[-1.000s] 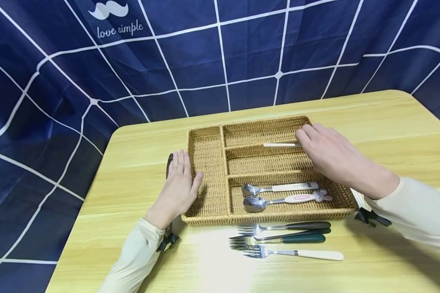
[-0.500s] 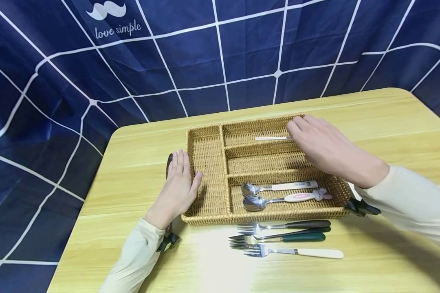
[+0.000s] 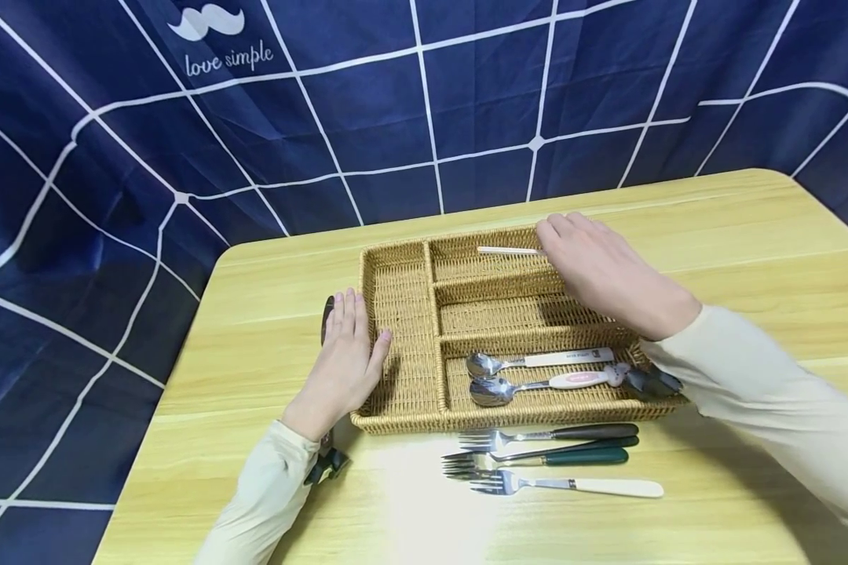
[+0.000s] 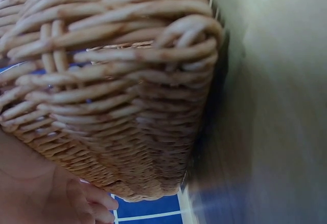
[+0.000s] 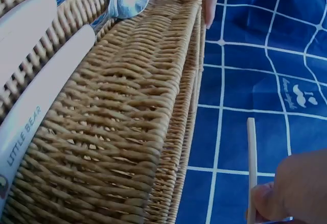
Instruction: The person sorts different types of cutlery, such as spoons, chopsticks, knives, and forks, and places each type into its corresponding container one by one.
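Note:
A woven wicker cutlery tray [image 3: 436,314] with several compartments lies on the table. My left hand [image 3: 342,353] rests against its left wall, fingers straight and thumb over the rim; in the left wrist view, fingers [image 4: 99,203] show beyond the wicker. My right hand [image 3: 601,271] pinches a thin white chopstick [image 3: 509,250] over the tray's back compartment. Its free end points left, and the rest is hidden behind the hand. In the right wrist view, the chopstick [image 5: 252,152] stands out from thumb and fingers. Two spoons [image 3: 568,359] with light handles lie in the front compartment.
Several forks [image 3: 565,488] lie on the wooden table [image 3: 268,282] in front of the tray, with black, green and white handles. A dark blue curtain [image 3: 367,102] with white lines hangs behind and left of the table.
My right hand has moved back and to the left with the chopstick, from near the divider to over the back compartment. The left hand has stayed on the tray's side.

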A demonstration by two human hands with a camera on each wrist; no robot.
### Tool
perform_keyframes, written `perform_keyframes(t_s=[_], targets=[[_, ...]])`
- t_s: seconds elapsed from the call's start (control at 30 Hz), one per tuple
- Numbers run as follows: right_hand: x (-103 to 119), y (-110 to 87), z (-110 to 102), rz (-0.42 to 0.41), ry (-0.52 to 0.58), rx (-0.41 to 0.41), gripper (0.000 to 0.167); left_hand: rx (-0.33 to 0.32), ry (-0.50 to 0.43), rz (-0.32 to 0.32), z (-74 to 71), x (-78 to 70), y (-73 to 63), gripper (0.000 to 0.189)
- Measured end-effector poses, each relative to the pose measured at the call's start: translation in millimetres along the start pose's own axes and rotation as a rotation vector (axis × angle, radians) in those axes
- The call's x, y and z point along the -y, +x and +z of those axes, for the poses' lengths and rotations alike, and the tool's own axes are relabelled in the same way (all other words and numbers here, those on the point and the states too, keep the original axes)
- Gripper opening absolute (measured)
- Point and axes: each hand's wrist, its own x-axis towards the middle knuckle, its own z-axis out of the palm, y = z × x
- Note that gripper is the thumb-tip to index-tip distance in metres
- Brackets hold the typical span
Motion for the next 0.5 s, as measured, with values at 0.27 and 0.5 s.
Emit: perform_keyframes(t_s=[0.27, 0.5], targets=[[1.4, 17.5, 17.0, -0.004, 0.054, 0.118, 0.031, 0.013, -0.008, -0.013, 0.3, 0.8, 0.2, 0.071], [5.2, 13.7, 33.6, -0.131, 0.066, 0.342, 0.037, -0.002, -0.013, -0.004, 0.7, -0.1, 0.8, 0.070]])
